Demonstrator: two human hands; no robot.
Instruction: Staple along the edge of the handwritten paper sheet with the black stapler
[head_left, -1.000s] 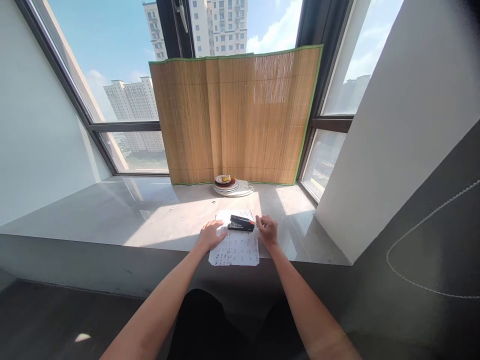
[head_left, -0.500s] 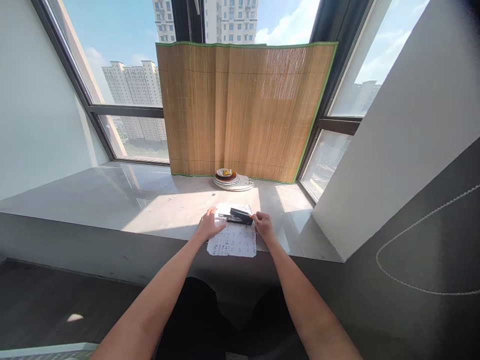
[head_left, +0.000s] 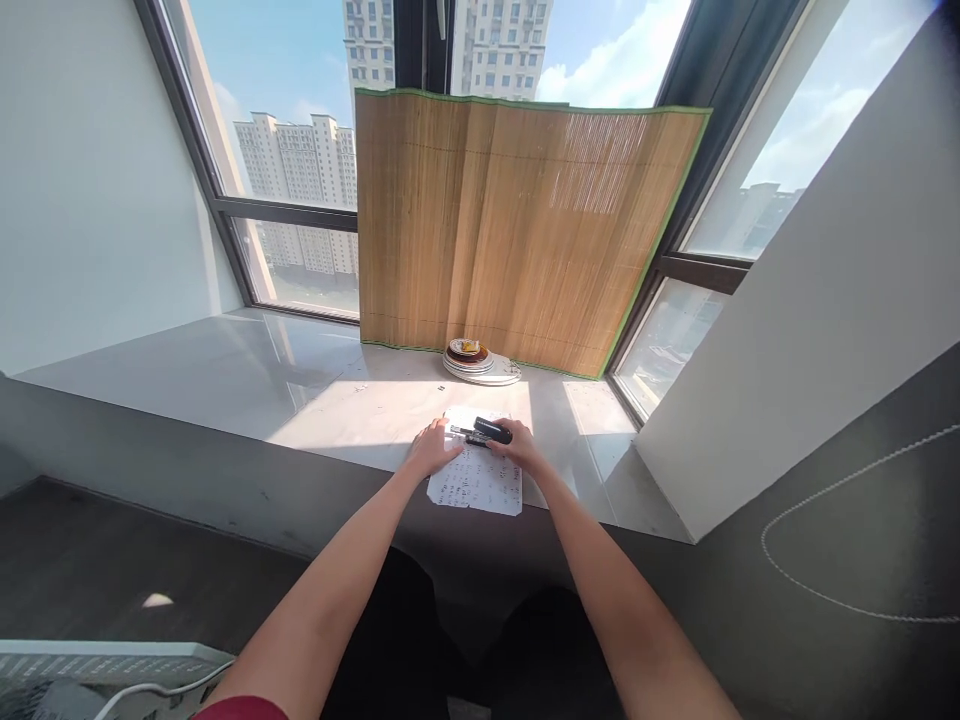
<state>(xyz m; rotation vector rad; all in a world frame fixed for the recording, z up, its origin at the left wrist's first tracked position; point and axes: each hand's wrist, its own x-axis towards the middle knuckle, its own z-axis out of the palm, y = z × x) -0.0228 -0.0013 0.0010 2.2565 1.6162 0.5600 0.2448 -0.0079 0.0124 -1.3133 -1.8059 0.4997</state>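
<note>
A black stapler (head_left: pixel 493 430) lies over a white sheet of paper (head_left: pixel 476 480) covered in handwriting. Its top arm is lifted off the base, and a thin, light-coloured part sticks out to the left. My right hand (head_left: pixel 519 444) grips the stapler at its right end, thumb low and fingers over the top. At the paper's left edge rests my left hand (head_left: pixel 432 449), holding nothing, its thumb stretched across the sheet towards the stapler. The tip of the thin part is close to the left fingers; whether they touch I cannot tell.
Behind the paper stands a stack of plates (head_left: pixel 480 370) on the sunlit window sill (head_left: pixel 360 415). A bamboo mat (head_left: pixel 517 230) leans against the window. To the right, a slanted wall (head_left: pixel 787 300) borders the sill, and a white cord (head_left: pixel 795 580) hangs. The paper overhangs the sill's front edge.
My right hand has shifted its hold further onto the stapler, with the thumb now lower against it. The stapler's top arm looks raised at a steeper angle. The camera view has turned slightly left.
</note>
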